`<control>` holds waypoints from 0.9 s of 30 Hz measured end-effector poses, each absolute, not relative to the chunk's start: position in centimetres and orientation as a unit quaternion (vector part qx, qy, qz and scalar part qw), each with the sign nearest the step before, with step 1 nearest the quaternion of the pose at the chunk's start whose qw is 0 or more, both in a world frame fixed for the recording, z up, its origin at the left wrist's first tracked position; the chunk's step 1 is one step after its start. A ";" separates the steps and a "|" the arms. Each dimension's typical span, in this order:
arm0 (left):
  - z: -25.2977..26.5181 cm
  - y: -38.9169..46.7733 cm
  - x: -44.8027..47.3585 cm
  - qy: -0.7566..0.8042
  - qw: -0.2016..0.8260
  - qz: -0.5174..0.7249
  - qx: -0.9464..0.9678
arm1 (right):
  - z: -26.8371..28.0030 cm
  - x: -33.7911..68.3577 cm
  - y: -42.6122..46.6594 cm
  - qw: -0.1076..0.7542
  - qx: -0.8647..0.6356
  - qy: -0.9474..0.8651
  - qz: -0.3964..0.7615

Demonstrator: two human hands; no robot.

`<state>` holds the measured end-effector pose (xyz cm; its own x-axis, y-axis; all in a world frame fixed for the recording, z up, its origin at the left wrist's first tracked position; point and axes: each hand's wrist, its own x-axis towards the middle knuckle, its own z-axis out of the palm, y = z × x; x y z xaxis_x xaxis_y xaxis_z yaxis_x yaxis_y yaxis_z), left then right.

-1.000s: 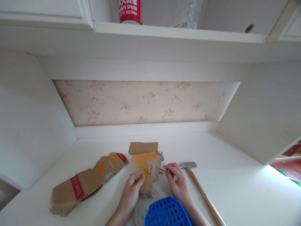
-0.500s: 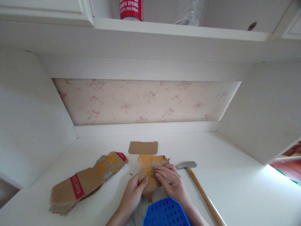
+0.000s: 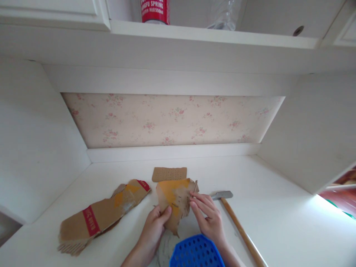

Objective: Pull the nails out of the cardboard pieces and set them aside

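Note:
My left hand (image 3: pixel 152 228) grips the lower left side of a torn piece of brown cardboard (image 3: pixel 168 194), thumb on top. The piece has an orange-yellow patch and a ragged right edge. At that edge the fingertips of my right hand (image 3: pixel 208 215) are pinched on the frayed cardboard. Just below my hands is a blue perforated plastic basket (image 3: pixel 196 252), cut off by the bottom of the view. A small flat piece of cardboard with rows of holes (image 3: pixel 169 173) lies right behind the held piece, which partly overlaps it in the view.
On the left lies a long torn cardboard strip (image 3: pixel 104 215) with red printed bands. A hammer (image 3: pixel 241 228) with a wooden handle rests on the white counter (image 3: pixel 278 207) to the right. Overhead, a shelf holds a red can (image 3: pixel 155 11) and a clear plastic bottle (image 3: pixel 226 15).
The held cardboard has shifted slightly left and up, showing more of its surface. My right hand has moved from lying over it to its ragged right edge.

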<state>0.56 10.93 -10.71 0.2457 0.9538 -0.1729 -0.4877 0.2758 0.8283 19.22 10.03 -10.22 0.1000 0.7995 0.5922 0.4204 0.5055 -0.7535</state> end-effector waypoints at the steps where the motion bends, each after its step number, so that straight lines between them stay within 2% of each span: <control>1: -10.9 10.9 0.6 0.347 0.721 0.510 0.316 | -10.3 19.3 10.0 0.597 -0.482 -0.604 0.215; 3: -11.2 11.0 0.5 0.339 0.728 0.515 0.299 | -10.4 19.2 10.0 0.609 -0.489 -0.533 0.325; 7: -11.4 11.0 0.4 0.337 0.731 0.502 0.316 | -10.0 18.7 10.5 0.534 -0.434 -0.526 0.500; 10: -11.4 11.0 0.3 0.345 0.720 0.495 0.342 | -9.5 18.4 10.6 0.493 -0.402 -0.532 0.559; 17: -10.4 10.7 0.3 0.353 0.729 0.452 0.374 | -9.6 18.6 10.7 0.484 -0.411 -0.575 0.516; 27: -9.9 11.0 0.0 0.334 0.750 0.496 0.284 | -9.8 18.7 11.1 0.487 -0.472 -0.606 0.417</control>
<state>0.00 10.98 -9.88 0.2859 0.9331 -0.2182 -0.5535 0.3467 0.7573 18.73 11.11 -9.81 -0.0819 0.9772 0.1957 0.1650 0.2069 -0.9643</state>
